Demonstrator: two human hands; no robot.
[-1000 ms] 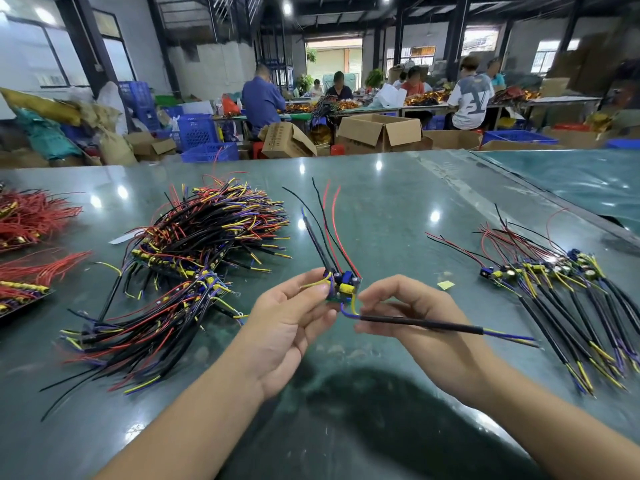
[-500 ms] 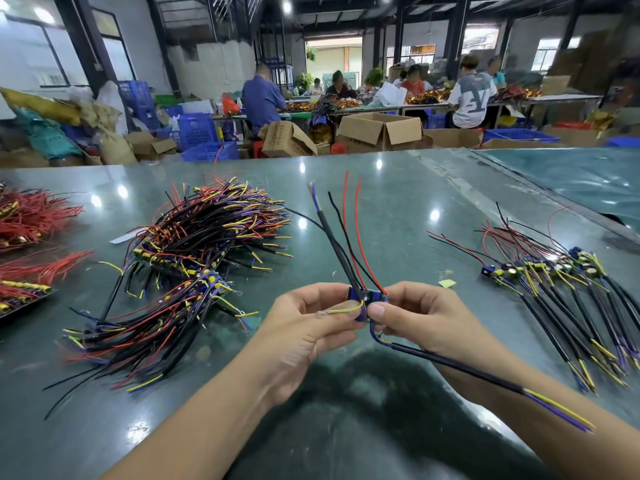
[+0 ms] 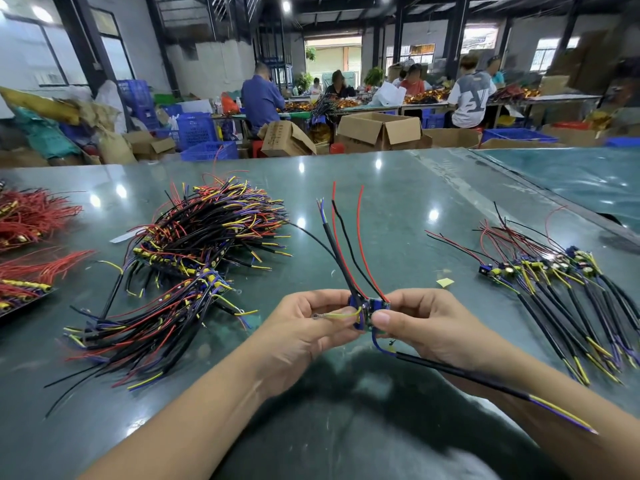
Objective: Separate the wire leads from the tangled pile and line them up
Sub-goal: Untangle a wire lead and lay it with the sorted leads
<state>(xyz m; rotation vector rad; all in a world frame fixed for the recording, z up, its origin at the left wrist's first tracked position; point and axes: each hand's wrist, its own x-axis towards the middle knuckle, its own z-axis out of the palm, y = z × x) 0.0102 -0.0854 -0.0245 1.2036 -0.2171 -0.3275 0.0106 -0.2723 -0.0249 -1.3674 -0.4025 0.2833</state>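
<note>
Both hands hold one small circuit board (image 3: 373, 311) with wire leads above the table's near middle. My left hand (image 3: 304, 327) pinches its left side, with a yellow ring-tipped wire across the fingers. My right hand (image 3: 429, 323) pinches the right side between thumb and fingers. Red and black leads (image 3: 346, 244) stand up from the board, and a black sheathed lead (image 3: 485, 379) trails to the lower right. The tangled pile (image 3: 187, 268) lies on the left. The lined-up row of leads (image 3: 568, 296) lies on the right.
The green table (image 3: 381, 209) carries red wire bundles (image 3: 31, 216) and a tray of them (image 3: 20, 289) at the far left. A yellow scrap (image 3: 445, 282) lies near the row. Beyond the table's far edge stand cardboard boxes (image 3: 379, 128), blue crates and seated workers.
The board has turned between my hands and the upright leads have swung to stand straighter. My right hand has shifted from the black lead to a pinch on the board.
</note>
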